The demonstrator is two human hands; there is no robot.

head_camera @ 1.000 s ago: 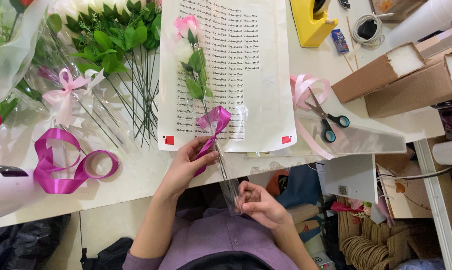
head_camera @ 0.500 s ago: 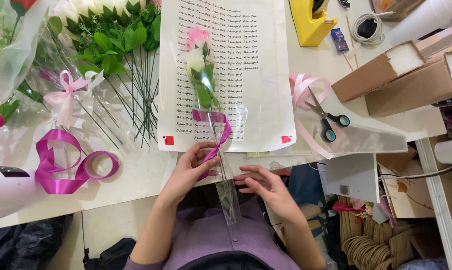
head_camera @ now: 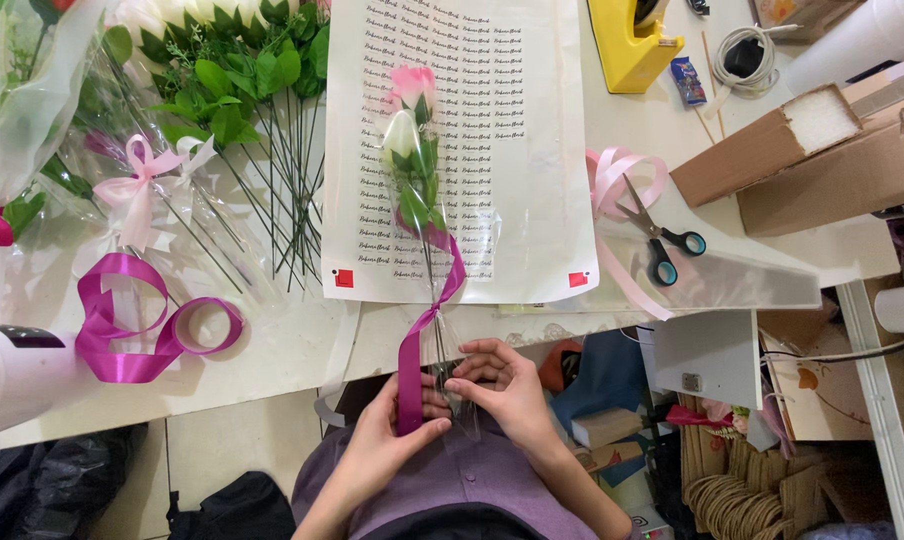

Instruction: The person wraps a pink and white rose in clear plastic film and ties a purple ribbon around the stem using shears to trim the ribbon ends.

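The left hand [head_camera: 387,440] pinches a magenta ribbon [head_camera: 417,340] against the lower end of a wrapped flower [head_camera: 414,160]. The right hand [head_camera: 502,385] is closed narrowly on the clear sleeve and stems just beside it. The flower lies with its pink and white buds on a printed sheet [head_camera: 512,150] on the counter [head_camera: 272,350], while its stem end hangs over the counter edge towards the person's lap.

The ribbon is only looped at the stem, so as I judge it, a loosened pinch could let it slide down the slick sleeve or uncoil. Pulling hard could crush the sleeve or drag the buds off the sheet. The overhanging stem end has no support but the hands, so letting go with both could tip the flower to the floor.

The sheet is white, tall and rectangular, covered in rows of small dark script, with a small red square at each lower corner. To the right lie two long brown cardboard boxes [head_camera: 822,160], open-ended with white foam showing. A yellow tape dispenser [head_camera: 632,45] stands at the top, with a small blue packet [head_camera: 689,80] beside it. Scissors [head_camera: 657,240] with teal handles rest on a pale pink ribbon [head_camera: 612,180]. A loose magenta coil [head_camera: 137,325] sits at the left, near more wrapped stems [head_camera: 232,120].
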